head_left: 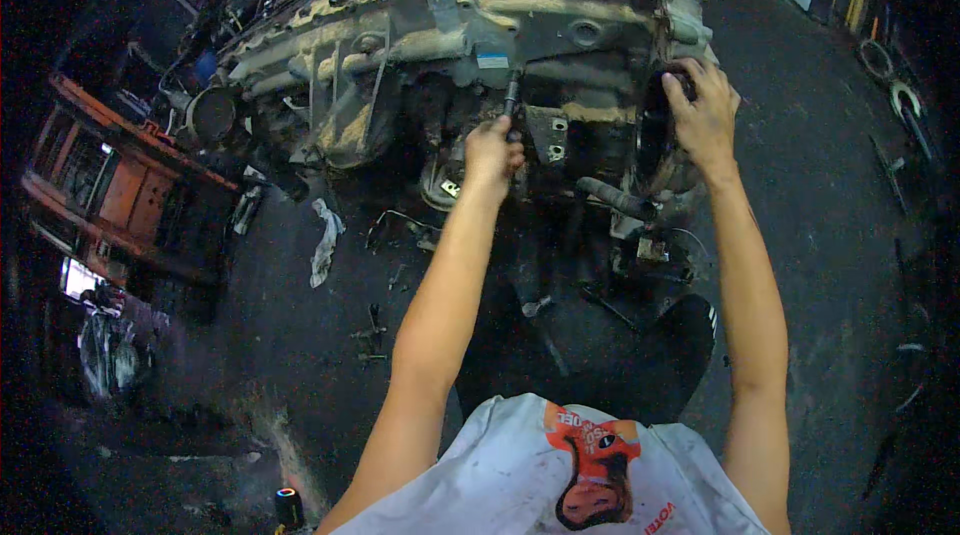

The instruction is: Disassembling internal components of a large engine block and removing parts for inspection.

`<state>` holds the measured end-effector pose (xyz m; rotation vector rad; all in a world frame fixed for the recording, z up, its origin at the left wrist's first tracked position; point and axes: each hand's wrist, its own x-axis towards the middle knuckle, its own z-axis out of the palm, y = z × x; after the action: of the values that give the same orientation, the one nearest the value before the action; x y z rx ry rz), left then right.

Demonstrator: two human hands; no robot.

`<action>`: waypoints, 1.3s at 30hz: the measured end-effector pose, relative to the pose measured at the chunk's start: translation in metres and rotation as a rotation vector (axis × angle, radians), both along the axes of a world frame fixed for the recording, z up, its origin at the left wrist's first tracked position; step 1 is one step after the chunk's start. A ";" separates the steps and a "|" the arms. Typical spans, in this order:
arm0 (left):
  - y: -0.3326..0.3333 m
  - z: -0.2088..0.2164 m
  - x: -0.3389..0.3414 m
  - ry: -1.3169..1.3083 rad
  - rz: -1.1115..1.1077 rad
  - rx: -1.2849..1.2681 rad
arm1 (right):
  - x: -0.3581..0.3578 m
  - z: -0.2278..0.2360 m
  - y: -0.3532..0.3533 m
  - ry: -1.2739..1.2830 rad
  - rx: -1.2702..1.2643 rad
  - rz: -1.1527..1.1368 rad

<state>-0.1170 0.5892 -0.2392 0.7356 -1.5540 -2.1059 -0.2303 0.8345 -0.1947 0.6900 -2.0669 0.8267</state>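
A large, grimy engine block (575, 45) stretches across the top of the head view. My left hand (489, 153) is closed around a hand tool with a slim metal shaft (512, 95); the shaft points away from me, and its tip meets the block's side below a small blue-and-white label (491, 62). At the block's right end, my right hand (706, 113) has its fingers curled over a dark round part (655, 125), which looks like a pulley. Its fingertips are partly in shadow.
An orange metal cart (130, 180) stands at the left. On the dark floor lie a crumpled pale rag (325, 243), small metal parts (372, 332) and a black cylinder with a lit ring (288, 507). Below the block hangs a hose (612, 197). Ring-shaped tools (905, 105) lie far right.
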 end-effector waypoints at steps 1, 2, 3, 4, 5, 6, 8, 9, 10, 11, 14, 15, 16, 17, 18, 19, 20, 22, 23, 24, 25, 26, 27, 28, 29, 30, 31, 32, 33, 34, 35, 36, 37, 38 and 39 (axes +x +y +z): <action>-0.010 0.004 0.004 0.128 -0.144 0.363 | -0.001 0.000 0.000 -0.025 0.005 -0.004; -0.017 0.008 0.008 0.221 -0.209 0.724 | -0.001 -0.001 0.000 -0.014 -0.004 -0.005; -0.017 0.008 0.010 0.196 -0.199 0.696 | -0.001 -0.001 0.000 0.000 -0.014 -0.003; -0.017 0.009 0.011 0.230 -0.281 0.699 | -0.001 -0.001 0.000 0.002 -0.014 -0.001; -0.014 0.007 0.012 0.067 -0.207 0.266 | -0.002 -0.002 0.000 0.008 -0.015 -0.011; -0.009 0.005 0.013 -0.063 -0.134 -0.181 | -0.002 -0.001 -0.001 0.012 -0.015 -0.020; -0.007 0.008 0.013 -0.070 -0.084 -0.263 | -0.002 -0.001 -0.001 0.029 -0.016 -0.019; -0.004 0.008 0.013 -0.055 -0.032 -0.251 | -0.002 -0.001 -0.001 0.027 -0.015 -0.023; -0.003 0.010 0.014 -0.040 0.026 -0.243 | -0.002 -0.001 -0.001 0.045 -0.016 -0.018; -0.002 0.011 0.015 -0.041 0.023 -0.239 | -0.002 0.000 -0.001 0.014 0.003 -0.032; -0.001 0.015 0.018 -0.002 0.030 -0.232 | -0.002 0.001 -0.001 -0.041 0.025 -0.030; -0.001 0.015 0.018 0.049 0.001 -0.160 | -0.001 0.001 0.001 -0.058 0.018 -0.004; -0.001 0.013 0.017 0.097 -0.024 -0.083 | -0.001 0.001 0.001 -0.063 0.029 -0.019; -0.002 0.011 0.015 0.098 -0.024 -0.088 | -0.001 0.001 0.003 -0.053 0.025 -0.027; -0.002 0.008 0.012 0.021 -0.032 -0.279 | -0.002 0.000 0.002 -0.008 0.030 -0.005; -0.005 0.005 0.011 -0.054 -0.023 -0.472 | -0.003 -0.001 0.004 0.061 -0.019 0.013; -0.004 0.000 0.009 -0.038 0.060 -0.403 | -0.007 -0.003 0.001 0.085 -0.076 0.056; -0.010 -0.004 0.007 -0.125 0.031 -0.408 | -0.010 -0.009 0.010 -0.046 -0.116 0.199; -0.015 -0.003 0.007 -0.274 0.080 -0.519 | -0.017 -0.013 0.010 -0.038 -0.095 0.190; -0.015 -0.003 0.007 -0.254 0.121 -0.457 | -0.025 -0.018 0.012 -0.127 -0.135 0.399; -0.016 -0.003 0.007 -0.115 0.074 -0.308 | -0.039 -0.023 0.007 -0.138 -0.183 0.401; -0.021 -0.001 0.004 -0.081 0.070 -0.319 | -0.054 -0.029 0.009 -0.215 -0.169 0.459; -0.021 -0.002 0.001 -0.139 0.034 -0.232 | -0.066 -0.034 0.017 -0.057 0.136 0.205; -0.021 -0.003 -0.003 -0.085 0.045 -0.186 | -0.075 -0.044 0.017 -0.082 -0.008 0.168; -0.020 -0.006 -0.005 -0.049 -0.001 -0.174 | -0.086 -0.046 0.021 0.379 0.280 0.184; -0.019 -0.009 -0.009 -0.135 0.014 -0.233 | -0.092 -0.050 0.022 0.306 0.297 0.172; -0.020 -0.012 -0.012 -0.153 0.032 -0.319 | -0.096 -0.053 0.024 0.130 0.168 0.145; -0.020 -0.015 -0.015 -0.159 0.056 -0.356 | -0.098 -0.053 0.025 -0.069 0.033 0.108; -0.021 -0.019 -0.017 -0.157 0.063 -0.373 | -0.098 -0.054 0.027 -0.043 0.041 0.129; -0.023 -0.021 -0.019 -0.163 0.092 -0.365 | -0.097 -0.053 0.027 -0.076 0.023 0.186; -0.025 -0.023 -0.019 -0.194 0.134 -0.360 | -0.095 -0.052 0.027 -0.087 0.018 0.265; -0.027 -0.023 -0.019 -0.172 0.126 -0.356 | -0.093 -0.050 0.028 -0.112 0.006 0.248; -0.028 -0.023 -0.018 -0.078 0.031 -0.105 | -0.092 -0.050 0.028 -0.110 0.026 0.234; -0.029 -0.022 -0.016 -0.014 -0.055 0.143 | -0.091 -0.050 0.029 -0.077 0.057 0.237; -0.029 -0.021 -0.014 0.016 -0.063 0.144 | -0.091 -0.050 0.029 -0.111 0.044 0.221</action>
<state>-0.1309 0.5599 -0.2600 0.7251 -1.4463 -2.2827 -0.3214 0.8639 -0.2450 0.9281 -2.1392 0.9643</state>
